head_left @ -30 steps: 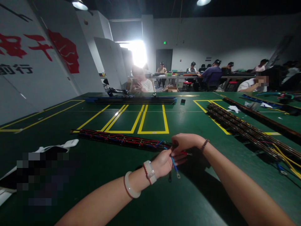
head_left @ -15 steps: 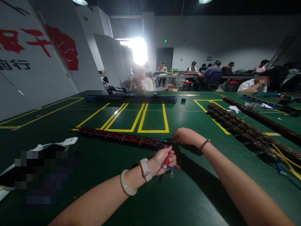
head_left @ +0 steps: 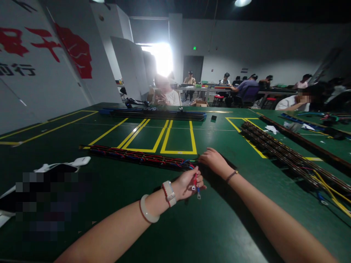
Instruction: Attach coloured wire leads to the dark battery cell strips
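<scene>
White cloth (head_left: 63, 165), far strip bundle (head_left: 285, 155), seated people (head_left: 164, 95).

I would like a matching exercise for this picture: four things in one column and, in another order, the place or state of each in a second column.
Things:
1. left hand
2. right hand
3. white cloth
4. stack of dark strips

Places or states:
A. lies far left on the green table
B. pinches red and blue wire ends
C. rests at the end of the wired strip
D. lies on the table's right side

Pairs: 1-B, 2-C, 3-A, 4-D
</scene>
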`<state>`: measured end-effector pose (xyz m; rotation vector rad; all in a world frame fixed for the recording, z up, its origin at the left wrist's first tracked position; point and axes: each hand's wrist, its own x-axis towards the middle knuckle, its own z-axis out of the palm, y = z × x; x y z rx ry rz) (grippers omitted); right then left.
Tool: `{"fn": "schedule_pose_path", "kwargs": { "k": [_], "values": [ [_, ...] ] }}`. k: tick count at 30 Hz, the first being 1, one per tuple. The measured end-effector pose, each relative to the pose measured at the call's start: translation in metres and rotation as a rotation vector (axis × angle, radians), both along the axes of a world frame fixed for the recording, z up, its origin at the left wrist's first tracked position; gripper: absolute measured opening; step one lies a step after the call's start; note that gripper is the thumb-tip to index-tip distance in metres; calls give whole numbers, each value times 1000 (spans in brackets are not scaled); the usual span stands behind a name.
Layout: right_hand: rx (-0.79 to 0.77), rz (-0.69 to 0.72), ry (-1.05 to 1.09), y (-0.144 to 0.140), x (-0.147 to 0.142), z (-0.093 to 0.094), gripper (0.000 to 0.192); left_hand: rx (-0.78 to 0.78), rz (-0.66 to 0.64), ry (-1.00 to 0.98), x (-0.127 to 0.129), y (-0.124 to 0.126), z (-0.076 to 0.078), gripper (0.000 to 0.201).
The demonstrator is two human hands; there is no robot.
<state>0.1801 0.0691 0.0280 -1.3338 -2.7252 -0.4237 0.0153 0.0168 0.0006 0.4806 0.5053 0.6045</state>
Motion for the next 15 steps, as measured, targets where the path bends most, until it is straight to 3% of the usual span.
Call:
{"fn": "schedule_pose_path", "kwargs": {
  "k": [3, 6, 11, 15],
  "values": [
    [182, 36, -38, -20, 1, -4, 23, -14, 12, 39, 2, 2, -4, 35],
    [241, 129, 13, -37, 1, -6, 29, -32, 47, 76, 4, -1, -4, 37],
    [189, 351, 209, -44, 3, -12, 30, -65, 192, 61, 7, -12, 4, 39],
    [64, 384, 360, -43, 5, -11, 32, -40, 263, 76, 9, -19, 7, 37]
  ]
}}
